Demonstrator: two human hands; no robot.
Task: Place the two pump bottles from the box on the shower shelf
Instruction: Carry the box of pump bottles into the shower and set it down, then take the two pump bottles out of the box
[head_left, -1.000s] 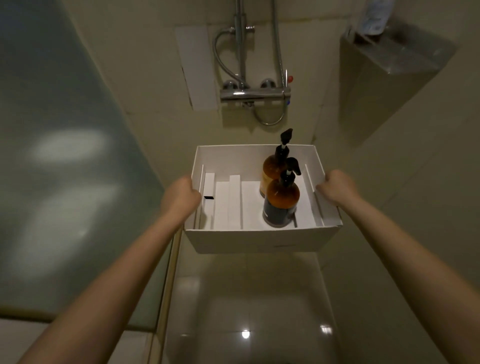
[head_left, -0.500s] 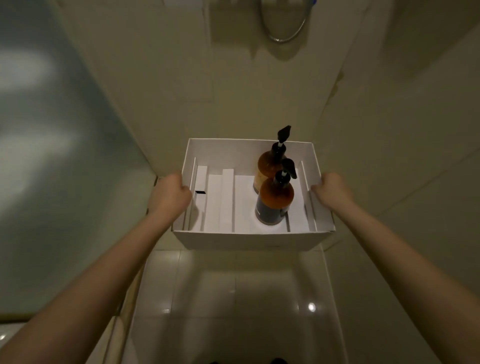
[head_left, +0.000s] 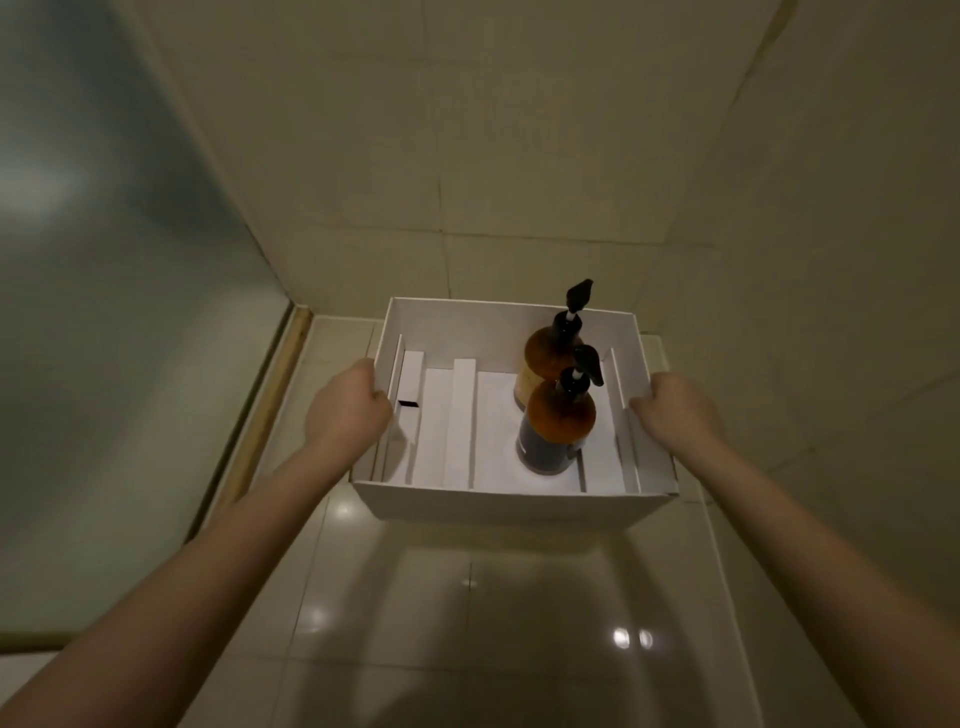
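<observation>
1. White cardboard is what we are gripping: the box (head_left: 511, 501) is hanging between our hands above the glossy tiled floor (head_left: 467, 623), near the corner where the tiled wall (head_left: 441, 156) is meeting the glass panel (head_left: 104, 286).
2. Our left hand (head_left: 347, 410) is clenching the box's left wall, and our right hand (head_left: 675, 410) is clenching its right wall, so both are busy carrying.
3. Both amber pump bottles are standing upright in the right part of the box: the near bottle (head_left: 556, 426) is sitting just in front of the far bottle (head_left: 550, 358), the two apparently touching, though we cannot tell for certain.
4. White dividers (head_left: 462, 421) are filling the left part of the box.
5. We are judging the task as barely begun: neither bottle is out of the box, and no shelf is showing in view.
6. What is remaining, as we are reading it: resting the box somewhere, freeing a hand, lifting each bottle and standing both on the shelf.
</observation>
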